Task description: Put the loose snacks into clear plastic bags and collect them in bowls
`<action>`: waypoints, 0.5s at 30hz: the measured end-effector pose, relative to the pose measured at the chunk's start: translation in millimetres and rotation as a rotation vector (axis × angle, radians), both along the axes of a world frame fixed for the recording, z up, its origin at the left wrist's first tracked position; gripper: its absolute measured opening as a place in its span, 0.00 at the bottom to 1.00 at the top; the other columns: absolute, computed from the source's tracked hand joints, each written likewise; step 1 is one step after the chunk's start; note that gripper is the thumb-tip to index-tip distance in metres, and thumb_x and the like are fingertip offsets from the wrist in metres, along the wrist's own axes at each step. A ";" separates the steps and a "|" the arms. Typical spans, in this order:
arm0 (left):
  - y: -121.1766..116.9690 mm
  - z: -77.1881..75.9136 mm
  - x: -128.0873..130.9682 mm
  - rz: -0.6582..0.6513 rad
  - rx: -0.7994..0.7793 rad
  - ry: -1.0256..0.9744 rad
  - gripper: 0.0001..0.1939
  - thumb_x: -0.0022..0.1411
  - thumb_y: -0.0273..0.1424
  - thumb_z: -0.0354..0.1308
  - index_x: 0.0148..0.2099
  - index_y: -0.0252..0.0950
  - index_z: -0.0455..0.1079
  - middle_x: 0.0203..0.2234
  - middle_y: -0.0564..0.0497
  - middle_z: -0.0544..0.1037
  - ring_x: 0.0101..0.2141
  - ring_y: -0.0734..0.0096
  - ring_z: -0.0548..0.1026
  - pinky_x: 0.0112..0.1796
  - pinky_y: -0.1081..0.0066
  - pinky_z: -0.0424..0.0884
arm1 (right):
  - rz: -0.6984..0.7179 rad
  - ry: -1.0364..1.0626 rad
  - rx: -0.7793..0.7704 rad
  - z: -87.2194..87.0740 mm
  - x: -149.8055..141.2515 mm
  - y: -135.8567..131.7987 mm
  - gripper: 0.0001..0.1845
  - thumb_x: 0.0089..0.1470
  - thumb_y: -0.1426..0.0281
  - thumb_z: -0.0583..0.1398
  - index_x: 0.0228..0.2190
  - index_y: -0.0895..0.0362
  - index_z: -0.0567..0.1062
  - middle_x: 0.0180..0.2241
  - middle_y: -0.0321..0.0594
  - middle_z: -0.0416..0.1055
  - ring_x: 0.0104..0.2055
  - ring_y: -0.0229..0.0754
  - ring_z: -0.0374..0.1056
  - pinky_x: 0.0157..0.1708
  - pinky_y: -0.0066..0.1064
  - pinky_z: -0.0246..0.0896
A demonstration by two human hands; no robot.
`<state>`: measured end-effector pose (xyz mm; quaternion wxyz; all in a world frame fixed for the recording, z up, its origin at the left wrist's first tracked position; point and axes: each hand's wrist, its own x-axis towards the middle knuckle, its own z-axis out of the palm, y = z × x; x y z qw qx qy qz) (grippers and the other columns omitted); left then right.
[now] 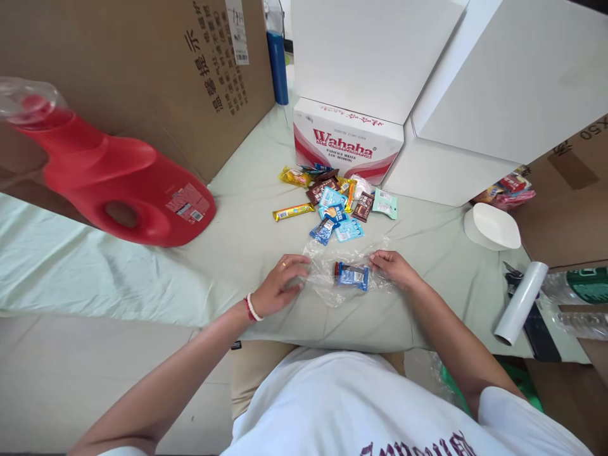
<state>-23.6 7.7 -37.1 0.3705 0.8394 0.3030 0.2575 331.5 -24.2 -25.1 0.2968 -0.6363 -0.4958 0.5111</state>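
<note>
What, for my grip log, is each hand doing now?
Left hand: open, fingertips at the plastic.
Right hand: closed, pinching the plastic's other side.

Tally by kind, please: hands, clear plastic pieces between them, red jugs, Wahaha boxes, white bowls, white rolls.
Hands, left hand and right hand: 2
Clear plastic: 1
Red jug: 1
Wahaha box: 1
White bowl: 1
White roll: 1
Total: 7

Packets (352,277) lying on or in plastic film (324,282) between the left hand (279,285) and right hand (395,267), snacks (335,212) lying beyond the grip, a box (344,151) standing behind them, a jug (137,190) sitting to its left, a bowl (491,227) to its right.
</note>
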 end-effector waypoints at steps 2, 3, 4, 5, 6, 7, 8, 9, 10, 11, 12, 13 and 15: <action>-3.7 0.8 5.3 -0.141 0.135 0.079 0.11 0.68 0.38 0.54 0.46 0.44 0.77 0.54 0.45 0.76 0.58 0.56 0.69 0.60 0.50 0.63 | -0.004 -0.011 0.000 -0.8 -1.8 0.1 0.27 0.50 0.43 0.63 0.25 0.56 0.74 0.23 0.35 0.69 0.27 0.38 0.62 0.30 0.30 0.53; -5.3 -0.3 9.4 -0.198 0.180 0.123 0.11 0.68 0.38 0.56 0.47 0.46 0.78 0.53 0.46 0.78 0.57 0.56 0.69 0.61 0.49 0.61 | -0.006 -0.017 0.000 -1.2 -2.9 0.1 0.27 0.50 0.43 0.63 0.25 0.56 0.74 0.23 0.35 0.69 0.27 0.38 0.62 0.30 0.30 0.53; -6.7 -2.3 14.1 -0.237 0.208 0.162 0.11 0.68 0.38 0.57 0.48 0.48 0.78 0.52 0.47 0.79 0.57 0.55 0.69 0.61 0.48 0.60 | -0.008 -0.024 0.000 -1.7 -3.9 0.1 0.27 0.50 0.43 0.63 0.25 0.56 0.74 0.23 0.35 0.69 0.27 0.38 0.61 0.30 0.30 0.52; -7.7 -5.0 18.9 -0.256 0.220 0.194 0.10 0.68 0.38 0.57 0.48 0.48 0.78 0.51 0.48 0.80 0.56 0.55 0.70 0.61 0.48 0.59 | -0.008 -0.032 0.000 -2.2 -4.9 0.0 0.27 0.50 0.43 0.63 0.25 0.56 0.74 0.23 0.35 0.68 0.27 0.37 0.60 0.29 0.30 0.52; -8.2 -7.9 23.4 -0.259 0.222 0.216 0.10 0.68 0.38 0.57 0.47 0.49 0.79 0.49 0.48 0.81 0.56 0.56 0.70 0.60 0.48 0.59 | -0.008 -0.041 0.004 -2.9 -5.6 -0.1 0.27 0.50 0.43 0.62 0.25 0.56 0.74 0.23 0.35 0.68 0.26 0.37 0.59 0.29 0.30 0.51; -8.5 -10.5 27.2 -0.250 0.214 0.225 0.09 0.69 0.37 0.57 0.45 0.48 0.79 0.48 0.48 0.81 0.55 0.57 0.71 0.60 0.48 0.59 | -0.008 -0.050 0.007 -3.6 -6.1 -0.4 0.28 0.50 0.43 0.62 0.25 0.56 0.74 0.24 0.35 0.68 0.26 0.36 0.58 0.29 0.30 0.50; -8.5 -12.5 30.0 -0.236 0.199 0.221 0.10 0.70 0.37 0.55 0.43 0.47 0.79 0.45 0.48 0.82 0.54 0.58 0.72 0.59 0.49 0.60 | -0.008 -0.056 0.011 -4.5 -6.2 -0.7 0.28 0.51 0.43 0.62 0.24 0.56 0.73 0.24 0.35 0.68 0.26 0.36 0.57 0.29 0.30 0.50; -8.3 -13.6 31.7 -0.219 0.172 0.207 0.11 0.71 0.36 0.54 0.42 0.46 0.78 0.43 0.48 0.82 0.53 0.59 0.73 0.58 0.50 0.61 | -0.009 -0.058 0.017 -5.6 -6.0 -1.0 0.28 0.52 0.43 0.61 0.24 0.56 0.72 0.24 0.34 0.68 0.26 0.36 0.58 0.29 0.30 0.50; -7.9 -13.4 32.2 -0.204 0.132 0.180 0.12 0.72 0.36 0.52 0.42 0.44 0.78 0.42 0.47 0.82 0.52 0.59 0.73 0.58 0.52 0.63 | -0.009 -0.058 0.022 -6.7 -5.5 -1.4 0.27 0.52 0.44 0.61 0.24 0.56 0.72 0.24 0.34 0.68 0.26 0.36 0.58 0.29 0.30 0.50; -7.4 -12.2 31.6 -0.186 0.080 0.138 0.13 0.73 0.37 0.50 0.42 0.43 0.77 0.41 0.46 0.82 0.51 0.60 0.74 0.57 0.53 0.64 | -0.008 -0.054 0.027 -7.8 -4.8 -1.6 0.27 0.53 0.44 0.61 0.24 0.56 0.72 0.24 0.34 0.68 0.27 0.36 0.59 0.30 0.29 0.51; -6.7 -10.2 30.3 -0.163 0.018 0.083 0.14 0.73 0.39 0.49 0.43 0.42 0.75 0.41 0.45 0.81 0.52 0.60 0.74 0.57 0.54 0.66 | -0.007 -0.045 0.030 -8.9 -4.0 -1.9 0.27 0.53 0.45 0.61 0.24 0.56 0.72 0.24 0.34 0.68 0.27 0.37 0.60 0.31 0.30 0.52; -5.9 -7.6 28.6 -0.130 -0.048 0.019 0.15 0.73 0.40 0.48 0.43 0.41 0.74 0.42 0.44 0.81 0.53 0.60 0.73 0.57 0.55 0.67 | -0.006 -0.033 0.032 -9.8 -3.3 -2.0 0.26 0.54 0.45 0.61 0.24 0.56 0.73 0.24 0.34 0.68 0.28 0.37 0.61 0.31 0.30 0.52; -4.2 -2.5 25.5 -0.046 -0.177 -0.114 0.16 0.74 0.43 0.47 0.44 0.40 0.71 0.45 0.43 0.80 0.57 0.59 0.71 0.57 0.57 0.68 | -0.004 -0.008 0.031 -11.0 -2.2 -1.9 0.25 0.54 0.46 0.61 0.25 0.56 0.73 0.25 0.34 0.69 0.29 0.38 0.62 0.33 0.30 0.53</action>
